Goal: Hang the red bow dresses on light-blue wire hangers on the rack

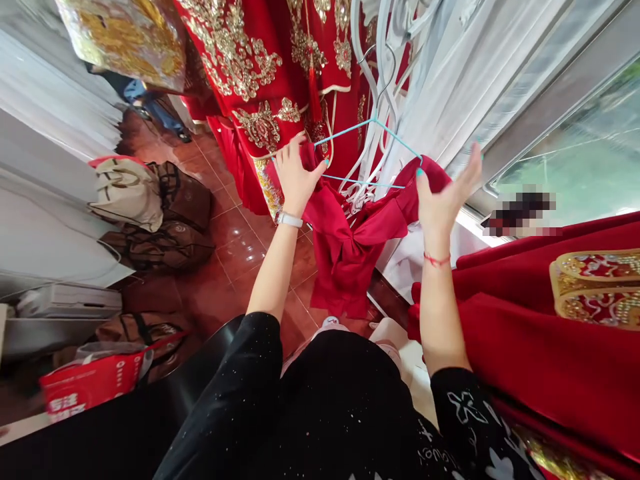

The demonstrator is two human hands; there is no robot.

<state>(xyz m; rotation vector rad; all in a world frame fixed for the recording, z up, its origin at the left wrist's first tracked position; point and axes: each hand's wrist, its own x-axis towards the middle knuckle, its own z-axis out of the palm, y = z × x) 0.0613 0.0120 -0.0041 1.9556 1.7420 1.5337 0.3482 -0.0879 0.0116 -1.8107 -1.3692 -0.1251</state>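
Red gowns [260, 60] with gold embroidery hang beyond a crimson garment [343, 283], which is between the left hand [299, 181], fingers and thumb apart against one side, and the right hand [443, 208], spread wide, thumb touching the other. Thin blue hanger [345, 132] carries it.

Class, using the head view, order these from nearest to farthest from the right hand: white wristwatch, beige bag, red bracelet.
1. Red bracelet, on the right hand's wrist.
2. White wristwatch, on the left wrist.
3. Beige bag, at far left.
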